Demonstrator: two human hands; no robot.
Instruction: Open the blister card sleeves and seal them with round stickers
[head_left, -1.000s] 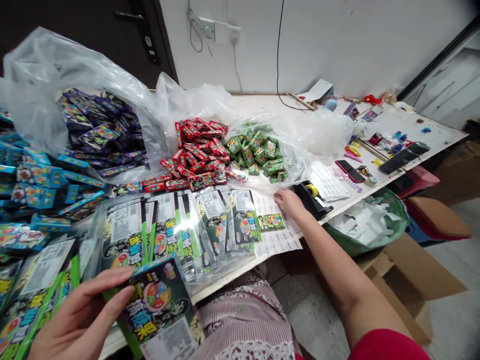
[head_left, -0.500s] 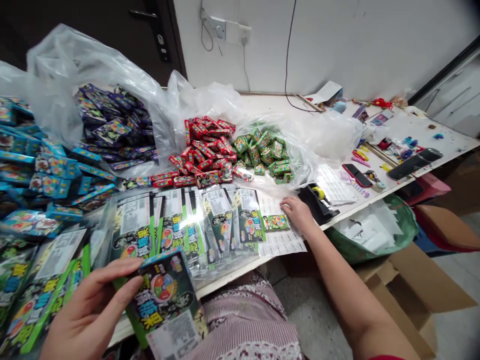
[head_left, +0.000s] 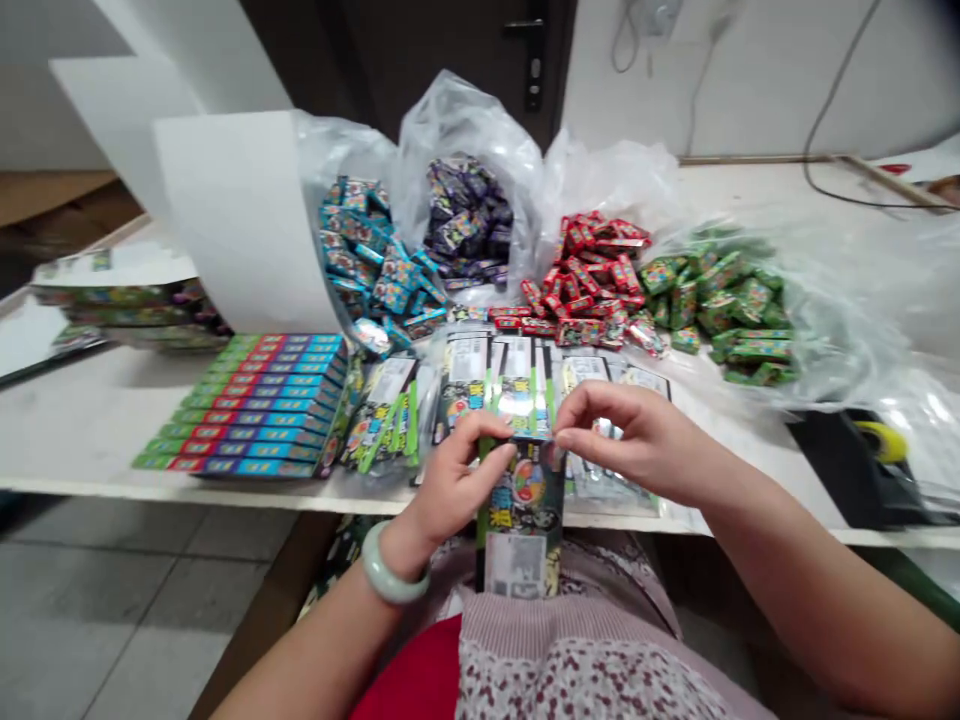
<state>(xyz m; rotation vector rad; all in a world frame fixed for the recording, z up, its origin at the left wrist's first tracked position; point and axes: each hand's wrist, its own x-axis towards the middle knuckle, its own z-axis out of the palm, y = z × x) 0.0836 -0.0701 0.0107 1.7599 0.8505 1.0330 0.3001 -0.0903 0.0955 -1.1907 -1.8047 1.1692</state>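
The green-edged packet (head_left: 521,525) was held nearly upright at lower centre of the frame, just over the front of the table (head_left: 97,430), steadied well from both sides by the left hand (head_left: 457,490) curled against it and the right hand (head_left: 637,440) pinching its top corner.

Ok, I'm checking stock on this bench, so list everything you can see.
white table: one, white, under everything
flat striped boxes: one stack, green, red and blue, table's left
small blue packets: many, blue, clear plastic bag, rear left
small purple packets: many, purple, clear bag, rear centre
small red packets: many, red, rear right of centre
small green packets: many, green, rear right
sleeved card packs: several, green and black, front centre
black tape dispenser: one, black, yellow roll, right
green-and-black card pack: one, between the hands
left hand: one, gripping the pack, pale green bangle on wrist
right hand: one, pinching the pack's top
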